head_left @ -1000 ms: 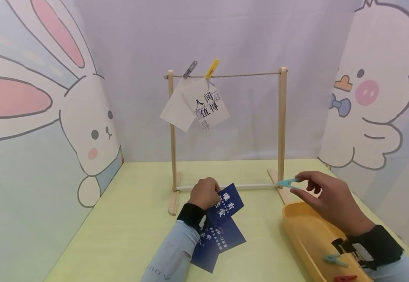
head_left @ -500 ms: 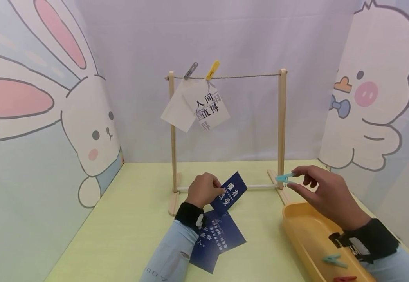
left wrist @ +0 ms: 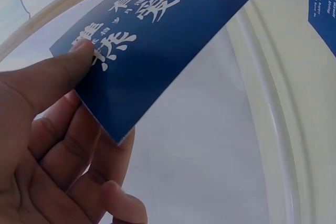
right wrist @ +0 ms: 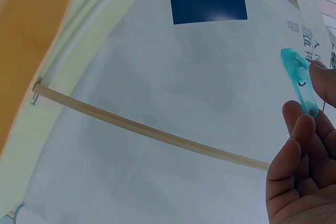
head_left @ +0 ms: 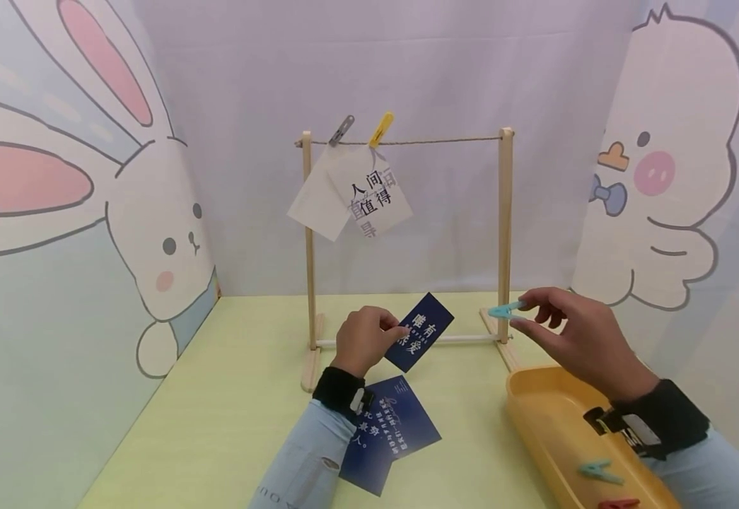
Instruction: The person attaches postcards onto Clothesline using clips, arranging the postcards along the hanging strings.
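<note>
Between thumb and fingers, my left hand [head_left: 364, 341] pinches a dark blue card [head_left: 429, 324] with white characters by its left edge. In the left wrist view the thumb presses on the printed face of that card [left wrist: 152, 51]. My right hand [head_left: 579, 332] pinches a light teal clothespin [head_left: 503, 311] by its handles, to the right of the card and in front of the rack's right post. The right wrist view shows this clothespin [right wrist: 299, 77] between thumb and fingertips. Below the left hand, more dark blue cards [head_left: 401, 417] overlap on the table.
A wooden rack [head_left: 504, 226] carries a string [head_left: 445, 141]. Two pale cards [head_left: 375, 194] hang at its left under a grey clothespin [head_left: 341, 131] and a yellow clothespin [head_left: 381, 129]. A yellow tray [head_left: 534, 438] at the right holds a green clothespin [head_left: 600, 471] and a red clothespin [head_left: 619, 503].
My left hand has lifted the blue card up and away from the cards on the table. My right hand has risen slightly and shifted left with the teal clothespin.
</note>
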Tool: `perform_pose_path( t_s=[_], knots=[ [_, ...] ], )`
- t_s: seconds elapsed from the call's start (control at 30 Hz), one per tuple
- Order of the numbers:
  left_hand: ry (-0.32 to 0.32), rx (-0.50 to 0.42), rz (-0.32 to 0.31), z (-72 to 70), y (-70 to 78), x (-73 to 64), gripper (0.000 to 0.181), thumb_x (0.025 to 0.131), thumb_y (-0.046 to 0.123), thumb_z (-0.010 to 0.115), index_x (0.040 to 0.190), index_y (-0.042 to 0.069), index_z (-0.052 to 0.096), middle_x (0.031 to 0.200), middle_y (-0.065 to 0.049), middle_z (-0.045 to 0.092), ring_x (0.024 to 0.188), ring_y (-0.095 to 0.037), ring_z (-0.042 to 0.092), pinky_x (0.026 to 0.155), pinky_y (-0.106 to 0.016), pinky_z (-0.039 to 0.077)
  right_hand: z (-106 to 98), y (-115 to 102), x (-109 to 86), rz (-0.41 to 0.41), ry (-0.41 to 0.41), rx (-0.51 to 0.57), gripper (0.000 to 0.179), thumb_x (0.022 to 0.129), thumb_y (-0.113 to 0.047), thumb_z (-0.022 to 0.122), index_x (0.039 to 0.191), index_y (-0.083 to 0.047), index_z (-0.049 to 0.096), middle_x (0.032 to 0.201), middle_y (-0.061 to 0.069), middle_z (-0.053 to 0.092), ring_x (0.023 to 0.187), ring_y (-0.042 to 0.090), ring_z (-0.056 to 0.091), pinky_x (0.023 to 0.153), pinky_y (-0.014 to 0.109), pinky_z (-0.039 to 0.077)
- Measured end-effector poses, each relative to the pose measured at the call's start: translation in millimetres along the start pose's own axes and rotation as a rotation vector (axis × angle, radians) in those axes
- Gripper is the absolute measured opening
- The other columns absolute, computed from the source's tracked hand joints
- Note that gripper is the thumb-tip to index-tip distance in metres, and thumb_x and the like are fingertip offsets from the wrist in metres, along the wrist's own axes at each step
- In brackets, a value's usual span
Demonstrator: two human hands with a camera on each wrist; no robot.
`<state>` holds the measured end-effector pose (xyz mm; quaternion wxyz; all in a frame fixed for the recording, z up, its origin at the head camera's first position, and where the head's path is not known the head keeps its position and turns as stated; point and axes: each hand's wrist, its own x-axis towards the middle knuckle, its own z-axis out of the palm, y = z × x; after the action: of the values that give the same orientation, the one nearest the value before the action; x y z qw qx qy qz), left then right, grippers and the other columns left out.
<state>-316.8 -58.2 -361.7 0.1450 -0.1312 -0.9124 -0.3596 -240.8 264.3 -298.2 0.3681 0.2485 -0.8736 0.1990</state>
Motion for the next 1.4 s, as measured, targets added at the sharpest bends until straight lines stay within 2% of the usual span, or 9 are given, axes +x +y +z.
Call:
perform_pose_path(
  t_s=[0.2,0.4,0.63,0.9,1.1,1.4],
  knots=[
    [0.006,-0.012,-0.006,-0.6,1.4,-0.8,0.019,0.090,0.040,0.080,0.087,0.021,0.080,0.073,0.010,0.069,0.067,-0.009,0.060,0.057,-0.029,0.046,2,-3,2.0,-0.006,-0.008,0.010,0.039,0.077,-0.016,0.093,0.110,-0.013,0.072,0.091,-0.008,0.070,0.077,0.004,0.055,0.068,0.010,0.047],
    [0.041,-0.025,0.002,-2.5,4.0,-0.3,0.020,0.091,0.042,0.079,0.087,0.022,0.080,0.075,0.010,0.070,0.066,-0.008,0.060,0.056,-0.029,0.045,-1,-5,11.6,-0.026,0.000,0.012,0.041,0.075,-0.014,0.093,0.110,-0.014,0.073,0.093,-0.009,0.071,0.078,0.005,0.057,0.070,0.009,0.047],
    [0.087,-0.028,0.028,-4.3,11.1,6.4,0.022,0.090,0.045,0.079,0.085,0.023,0.080,0.074,0.011,0.071,0.065,-0.007,0.060,0.055,-0.029,0.044,-8,-6,25.6,-0.039,-0.008,-0.005,0.039,0.077,-0.015,0.093,0.111,-0.013,0.072,0.094,-0.007,0.071,0.079,0.011,0.059,0.071,0.009,0.047],
    [0.104,-0.022,0.058,-7.5,17.2,11.6,0.024,0.090,0.047,0.078,0.085,0.023,0.080,0.073,0.012,0.069,0.063,-0.006,0.058,0.052,-0.028,0.042,-11,-5,34.0,-0.075,0.001,0.000,0.040,0.076,-0.014,0.093,0.110,-0.012,0.072,0.091,-0.008,0.070,0.078,0.009,0.057,0.069,0.010,0.047],
    [0.151,-0.008,0.109,-18.3,24.1,18.3,0.024,0.090,0.047,0.079,0.085,0.024,0.080,0.075,0.011,0.071,0.063,-0.006,0.059,0.050,-0.027,0.041,-14,-6,43.8,-0.109,-0.001,-0.030,0.041,0.076,-0.015,0.093,0.111,-0.011,0.072,0.092,-0.008,0.071,0.080,0.005,0.055,0.070,0.011,0.048],
    [0.211,0.023,0.119,-36.6,38.8,34.8,0.029,0.090,0.050,0.077,0.091,0.021,0.081,0.084,0.008,0.076,0.073,-0.009,0.066,0.054,-0.026,0.046,-27,-17,71.7,-0.180,0.013,-0.047,0.040,0.077,-0.015,0.092,0.111,-0.008,0.072,0.093,-0.004,0.073,0.080,0.008,0.060,0.072,0.008,0.048]
  ],
)
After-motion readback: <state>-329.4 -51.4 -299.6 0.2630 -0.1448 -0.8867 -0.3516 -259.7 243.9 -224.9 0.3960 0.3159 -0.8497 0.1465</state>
